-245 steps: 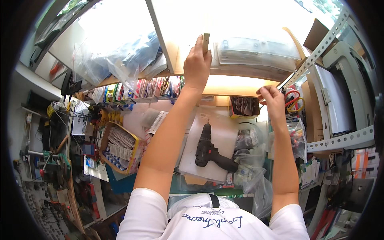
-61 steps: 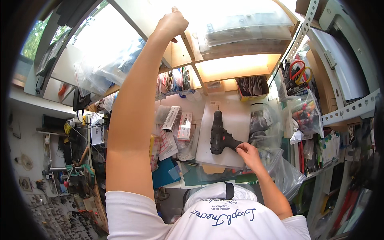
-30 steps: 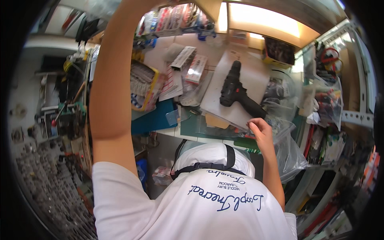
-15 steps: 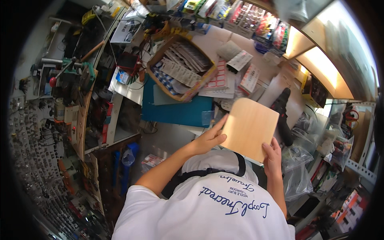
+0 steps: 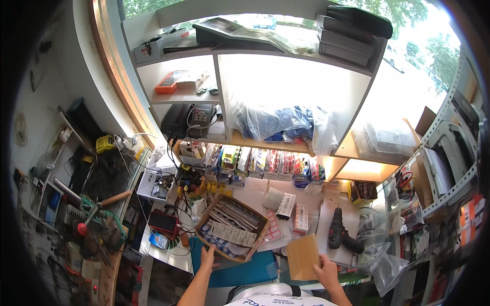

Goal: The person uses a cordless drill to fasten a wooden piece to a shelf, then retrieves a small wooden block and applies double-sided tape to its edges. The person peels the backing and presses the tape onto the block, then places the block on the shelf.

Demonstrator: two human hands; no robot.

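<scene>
My right hand (image 5: 326, 272) grips a pale wooden board (image 5: 301, 256) with rounded corners by its right edge, near the front of the bench. At the near left side of a shallow cardboard box (image 5: 261, 235), my left hand (image 5: 207, 258) has its fingers apart. Its fingertips reach the box's edge; whether they press on it I cannot tell. Strips and flat packets (image 5: 234, 233) fill the box. Beneath the box lies a teal mat (image 5: 240, 274). Beyond the board are two small white cartons (image 5: 301, 218) and a printed sheet (image 5: 275, 232).
A black power drill (image 5: 337, 232) lies right of the board, with clear plastic bags (image 5: 380, 265) beyond it. A vise (image 5: 99, 217) with a wooden-handled tool stands on the left bench. Shelves (image 5: 219, 81) rise at the back, above a row of coloured packets (image 5: 270, 160).
My view has tilted up toward the shelves and window. My left hand has let go of the board and moved to the box; my right hand alone holds the board, now lower at the bench front.
</scene>
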